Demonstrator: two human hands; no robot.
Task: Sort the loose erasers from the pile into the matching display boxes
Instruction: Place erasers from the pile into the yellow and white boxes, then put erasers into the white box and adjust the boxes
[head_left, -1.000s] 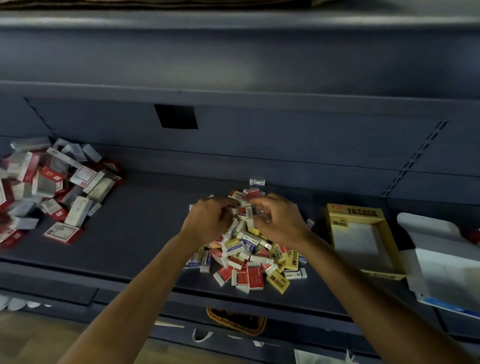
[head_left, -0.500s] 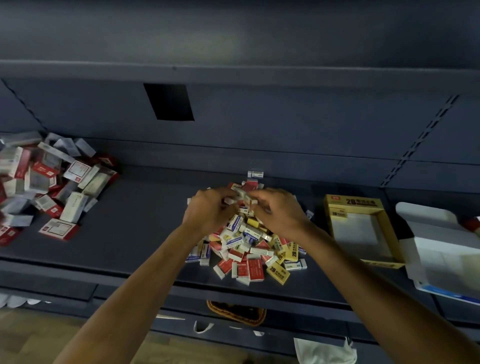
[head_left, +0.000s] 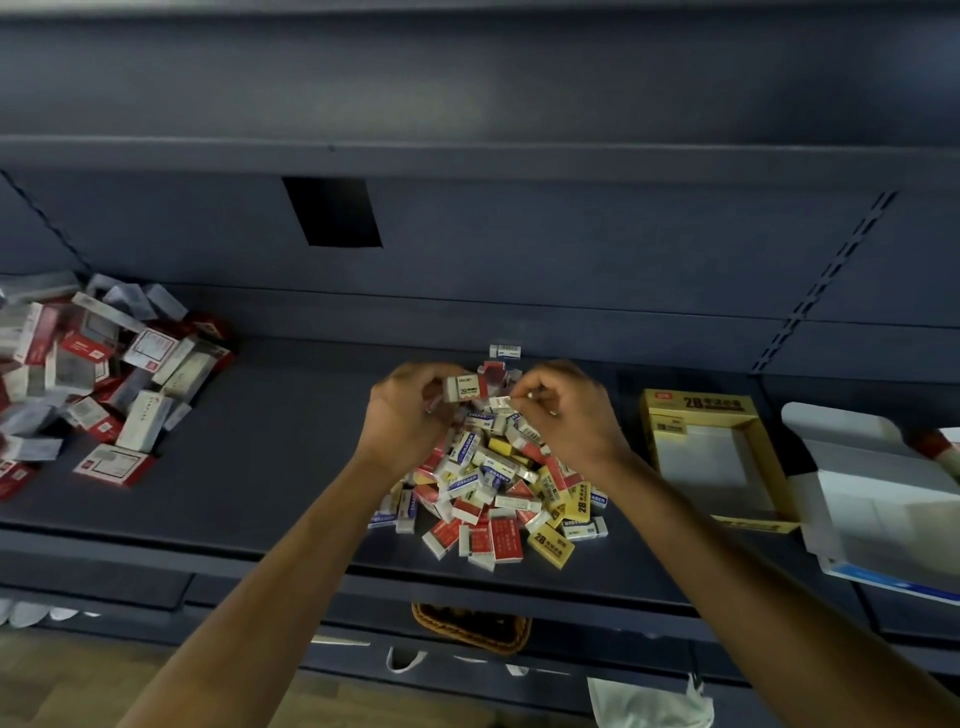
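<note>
A pile of loose erasers (head_left: 493, 488) in red, yellow, blue and white sleeves lies on the dark shelf (head_left: 280, 467). Above the pile's far side, my left hand (head_left: 410, 415) grips a red and white eraser (head_left: 464, 387). My right hand (head_left: 566, 410) pinches a small white eraser (head_left: 500, 402) just beside it. To the right lies a yellow display box (head_left: 769, 467), open and empty. Further right sits a white and blue display box (head_left: 883, 499), partly cut off by the frame edge.
A heap of larger red and white packets (head_left: 88, 379) covers the shelf's left end. One stray eraser (head_left: 505, 351) lies behind the pile near the back panel. Below the shelf edge a woven basket (head_left: 470, 626) shows.
Both hands have risen slightly from the pile's top, and the red and white eraser in my left hand has come into view. The camera has tilted down a little.
</note>
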